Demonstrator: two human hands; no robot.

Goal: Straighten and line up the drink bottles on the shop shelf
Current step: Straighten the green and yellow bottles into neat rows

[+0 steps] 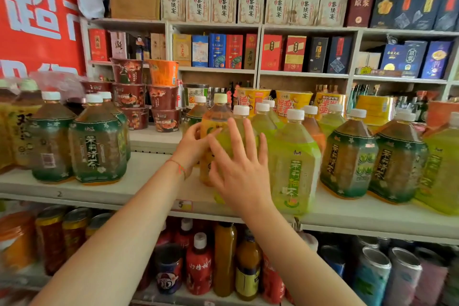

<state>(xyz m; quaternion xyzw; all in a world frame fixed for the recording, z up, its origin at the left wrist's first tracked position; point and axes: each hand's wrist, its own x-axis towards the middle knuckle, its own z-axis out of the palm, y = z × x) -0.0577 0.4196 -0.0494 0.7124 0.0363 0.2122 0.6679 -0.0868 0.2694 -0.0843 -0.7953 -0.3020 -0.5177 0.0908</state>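
- Bottles of tea stand on the white shelf (154, 181), in a loose group near its front edge
- Left hand (192, 149) touches the shoulder of an orange bottle (211, 122); its fingers are curled against it, but a firm grip cannot be told
- Right hand (238, 169) lies flat against a pale green bottle (229, 141), fingers spread open
- Just right stands a larger green bottle (294, 164), then a dark green bottle (347, 156)
- Two dark green bottles (96, 141) stand well apart at left
- Cup noodles (162, 107) are stacked behind

White shop shelf (154, 189), large tea bottles (98, 141) standing on it, stacked noodle cups (164, 119) behind
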